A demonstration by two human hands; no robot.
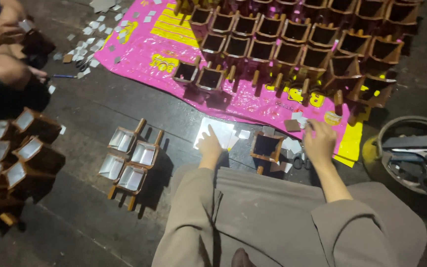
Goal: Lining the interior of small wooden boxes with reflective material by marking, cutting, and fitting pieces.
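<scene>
The person sits on the dark floor (90, 232), knees covered in grey-brown cloth, both hands reaching forward. The left hand (209, 145) lies flat, fingers spread loosely, on a white sheet (218, 131) that rests on the floor just short of the near edge of a pink and yellow mat (144, 44). The right hand (319, 138) is at the mat's near edge, fingers curled down onto a scatter of small white and brown cut pieces (292, 123); whether it pinches one I cannot tell. Between the two hands stands a single small brown box with a wooden handle (266, 147), open side up, with scissors (300, 160) lying just beside it near the right wrist.

On the mat, rows of the same brown boxes (292, 44) stand packed together, reaching to its far edge. Left of the person, four boxes with pale lining (129, 158) lie in a cluster on the floor, and more lined ones (16, 158) are heaped at the left edge of the view. At the far left corner another person's hands (6, 37) hold a box, with small white squares (92, 29) strewn on the floor beside them. A round metal object (413, 153) lies at the right.
</scene>
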